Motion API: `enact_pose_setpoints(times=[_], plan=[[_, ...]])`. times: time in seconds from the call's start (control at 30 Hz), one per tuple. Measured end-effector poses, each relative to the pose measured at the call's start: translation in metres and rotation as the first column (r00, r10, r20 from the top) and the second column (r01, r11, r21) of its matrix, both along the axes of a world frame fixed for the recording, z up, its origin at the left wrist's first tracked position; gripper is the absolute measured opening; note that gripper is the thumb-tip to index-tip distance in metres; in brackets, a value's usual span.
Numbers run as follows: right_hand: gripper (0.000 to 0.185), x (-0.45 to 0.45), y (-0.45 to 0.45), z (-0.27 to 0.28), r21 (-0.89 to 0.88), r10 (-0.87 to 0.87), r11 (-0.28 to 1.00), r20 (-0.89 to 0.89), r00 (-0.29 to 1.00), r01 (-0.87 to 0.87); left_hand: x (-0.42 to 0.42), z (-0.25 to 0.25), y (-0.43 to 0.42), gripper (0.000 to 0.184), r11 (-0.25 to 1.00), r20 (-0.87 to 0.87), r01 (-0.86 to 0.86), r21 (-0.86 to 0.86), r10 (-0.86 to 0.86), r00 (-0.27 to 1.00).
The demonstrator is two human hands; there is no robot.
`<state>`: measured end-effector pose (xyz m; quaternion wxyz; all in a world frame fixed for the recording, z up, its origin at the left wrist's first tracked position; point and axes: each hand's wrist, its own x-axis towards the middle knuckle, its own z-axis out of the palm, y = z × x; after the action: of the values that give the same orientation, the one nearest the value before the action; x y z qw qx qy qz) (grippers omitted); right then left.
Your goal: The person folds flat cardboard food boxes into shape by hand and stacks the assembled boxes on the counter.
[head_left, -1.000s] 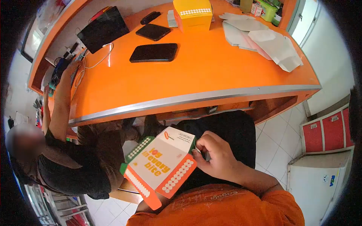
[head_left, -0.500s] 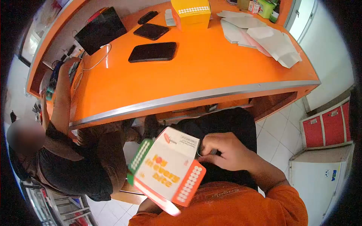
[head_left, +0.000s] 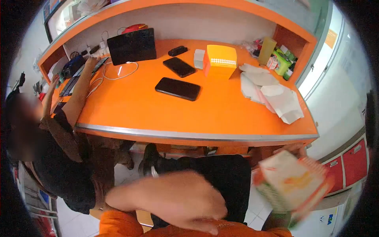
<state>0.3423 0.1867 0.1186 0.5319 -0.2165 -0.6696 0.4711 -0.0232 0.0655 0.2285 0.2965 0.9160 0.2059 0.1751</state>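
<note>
A printed cardboard food box (head_left: 294, 181), white with orange-red and green edges, is blurred at the lower right. My right hand (head_left: 293, 149) is closed on its far edge, with some fingers showing above the box and the rest hidden. Across my lap, in front of my orange shirt, lies my left hand (head_left: 185, 199), back upward and smeared by motion. Its fingers point to the right and down, and whether they hold anything does not show.
On the orange desk (head_left: 130, 110) lie a phone (head_left: 177, 88), another dark phone (head_left: 179, 67), a tablet (head_left: 132, 46), a yellow box (head_left: 221, 61) and flat white cartons (head_left: 282, 98). A co-worker (head_left: 59, 158) sits at the left, hands near a laptop (head_left: 73, 83).
The food box has swung from the middle of my lap to the right, now in my right hand. My left hand, hidden behind the box before, has come into sight. The view has tilted up.
</note>
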Motion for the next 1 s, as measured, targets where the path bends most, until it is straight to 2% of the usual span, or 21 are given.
enact_pose_setpoints(times=[0.03, 0.07, 0.1, 0.13, 0.17, 0.23, 0.3, 0.33, 0.4, 0.43, 0.5, 0.57, 0.63, 0.73, 0.77, 0.83, 0.87, 0.93, 0.97, 1.0], plan=[[0.042, 0.013, 0.004, 0.007, 0.01, -0.049, 0.999, -0.013, 0.999, 0.049, -0.011, 0.022, 0.019, 0.02, 0.998, -0.131, 0.005, 0.061, 0.003, 0.991], [0.041, 0.023, 0.01, 0.014, 0.017, -0.101, 0.995, -0.02, 0.995, 0.101, -0.018, 0.032, 0.04, 0.029, 0.952, 0.038, -0.305, 0.035, 0.303, 0.952], [0.041, 0.031, 0.016, 0.019, 0.02, -0.141, 0.99, -0.023, 0.99, 0.141, -0.02, 0.031, 0.078, 0.028, 0.792, 0.214, -0.591, 0.155, 0.557, 0.803], [0.04, 0.033, 0.021, 0.023, 0.019, -0.172, 0.985, -0.022, 0.985, 0.173, -0.034, 0.023, 0.137, 0.033, 0.585, 0.413, -0.667, 0.462, 0.524, 0.745], [0.04, 0.036, 0.027, 0.027, 0.015, -0.189, 0.982, -0.019, 0.982, 0.189, -0.045, 0.007, 0.183, 0.059, 0.401, 0.55, -0.794, 0.457, 0.574, 0.607], [0.041, 0.037, 0.039, 0.033, 0.011, -0.201, 0.98, 0.0, 0.98, 0.201, -0.067, -0.015, 0.256, 0.078, 0.167, 0.651, -0.839, 0.517, 0.559, 0.513], [0.043, 0.028, 0.054, 0.048, 0.05, -0.217, 0.976, 0.108, 0.97, 0.212, -0.088, -0.034, 0.294, 0.08, 0.31, 0.51, -0.786, 0.536, 0.623, 0.593], [0.037, 0.015, 0.063, 0.075, 0.155, -0.256, 0.964, 0.298, 0.92, 0.218, -0.095, -0.034, 0.306, 0.081, 0.38, 0.431, -0.756, 0.533, 0.646, 0.63], [0.027, -0.013, 0.082, 0.129, 0.398, -0.379, 0.905, 0.588, 0.714, 0.152, -0.095, -0.035, 0.308, 0.085, 0.432, 0.469, -0.772, 0.466, 0.62, 0.629], [0.025, -0.053, 0.077, 0.13, 0.107, -0.377, 0.926, 0.336, 0.863, 0.363, -0.094, -0.037, 0.307, 0.087, 0.46, 0.483, -0.777, 0.429, 0.61, 0.628], [0.03, -0.073, 0.117, 0.147, 0.23, -0.343, 0.936, 0.418, 0.841, 0.268, -0.093, -0.032, 0.296, 0.089, 0.489, 0.474, -0.716, 0.498, 0.538, 0.697], [0.029, -0.108, 0.142, 0.165, 0.108, -0.193, 0.98, 0.333, 0.923, 0.166, -0.091, -0.028, 0.278, 0.092, 0.511, 0.439, -0.652, 0.56, 0.484, 0.757], [0.028, -0.128, 0.19, 0.176, 0.225, -0.263, 0.961, 0.548, 0.794, 0.163, -0.085, -0.025, 0.263, 0.094, 0.525, 0.386, -0.575, 0.627, 0.432, 0.815], [0.021, -0.17, 0.259, 0.174, 0.066, -0.141, 0.99, 0.638, 0.757, 0.128, -0.077, -0.019, 0.248, 0.092, 0.489, 0.236, -0.437, 0.755, 0.418, 0.877], [0.018, -0.182, 0.281, 0.168, 0.029, -0.112, 0.992, 0.659, 0.744, 0.124, -0.075, -0.023, 0.251, 0.084, 0.545, 0.194, -0.432, 0.718, 0.439, 0.877], [0.019, -0.207, 0.27, 0.179, 0.139, -0.181, 0.983, 0.841, 0.51, 0.12, -0.068, -0.03, 0.252, 0.078, 0.424, 0.241, -0.397, 0.814, 0.375, 0.895], [0.022, -0.212, 0.283, 0.173, 0.208, -0.225, 0.974, 0.882, 0.415, 0.086, -0.064, -0.033, 0.252, 0.076, 0.356, 0.262, -0.381, 0.853, 0.34, 0.903], [0.029, -0.234, 0.284, 0.166, 0.326, -0.318, 0.945, 0.924, 0.213, -0.006, -0.06, -0.036, 0.251, 0.069, 0.319, 0.285, -0.4, 0.859, 0.351, 0.892], [0.039, -0.225, 0.28, 0.161, 0.345, -0.33, 0.938, 0.899, 0.289, -0.002, -0.059, -0.037, 0.251, 0.066, 0.299, 0.299, -0.412, 0.861, 0.359, 0.884], [0.042, -0.224, 0.279, 0.154, 0.423, -0.382, 0.903, 0.873, 0.303, -0.081, -0.06, -0.036, 0.25, 0.066, 0.294, 0.304, -0.421, 0.858, 0.37, 0.878]])
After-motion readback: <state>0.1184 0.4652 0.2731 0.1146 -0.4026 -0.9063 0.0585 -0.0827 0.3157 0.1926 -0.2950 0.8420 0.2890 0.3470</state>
